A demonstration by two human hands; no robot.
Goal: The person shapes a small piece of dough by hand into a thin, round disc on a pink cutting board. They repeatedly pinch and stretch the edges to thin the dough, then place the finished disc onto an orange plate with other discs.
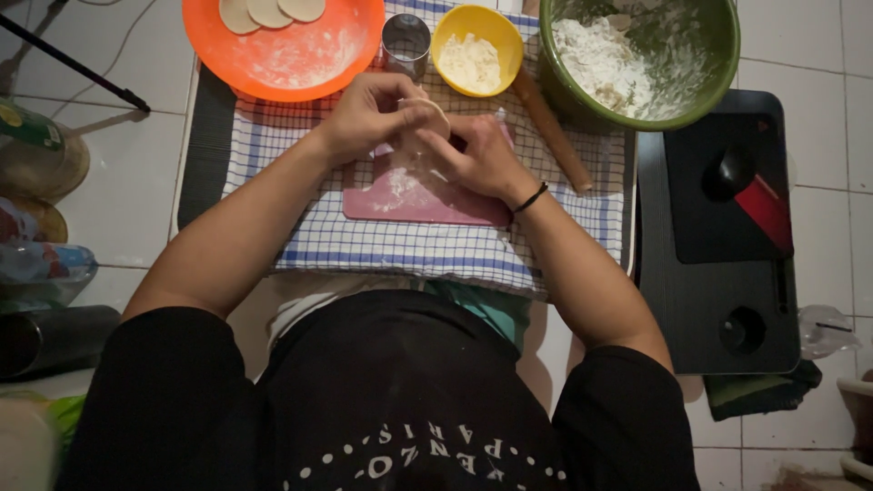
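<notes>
While both hands, left [368, 114] and right [477, 159], pinch a pale round dough disc [426, 118] above the pink plastic board [427, 195], shaping is judged underway; next calls for even pressure.

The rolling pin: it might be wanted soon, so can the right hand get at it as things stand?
Probably yes. The rolling pin lies uncovered on the checked cloth beside the right hand, though that hand and the left hand hold a dough round.
</notes>
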